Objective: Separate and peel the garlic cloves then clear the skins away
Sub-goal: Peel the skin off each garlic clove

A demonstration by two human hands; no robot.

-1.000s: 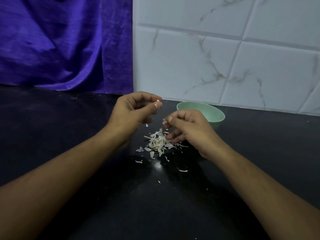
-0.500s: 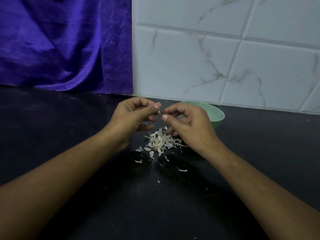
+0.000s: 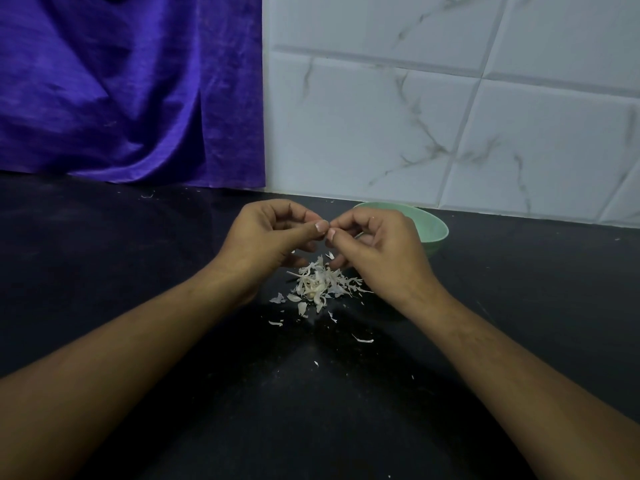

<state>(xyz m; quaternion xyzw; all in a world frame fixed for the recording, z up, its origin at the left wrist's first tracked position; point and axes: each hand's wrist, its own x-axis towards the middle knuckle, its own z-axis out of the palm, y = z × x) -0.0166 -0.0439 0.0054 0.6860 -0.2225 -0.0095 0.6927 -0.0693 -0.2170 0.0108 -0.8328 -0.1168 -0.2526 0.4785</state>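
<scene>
Stray flakes point(image 3: 363, 340) on the near counter point(image 3: 242, 427), then the heap of skins point(image 3: 318, 285) between the wrists. Above, left hand point(image 3: 273, 233) and right hand point(image 3: 375, 244) curled, thumb tips meeting; cannot tell what is pinched. Peel low over the heap, keeping skins out of the green bowl point(image 3: 434, 235) behind.

No lettering, label, brand, number or sign was legible anywhere in the scene. The green bowl point(image 3: 434, 227), the marbled white wall tiles point(image 3: 374, 133), the purple cloth point(image 3: 121, 98) and the black tabletop point(image 3: 104, 271) all showed plain, unmarked surfaces.
</scene>
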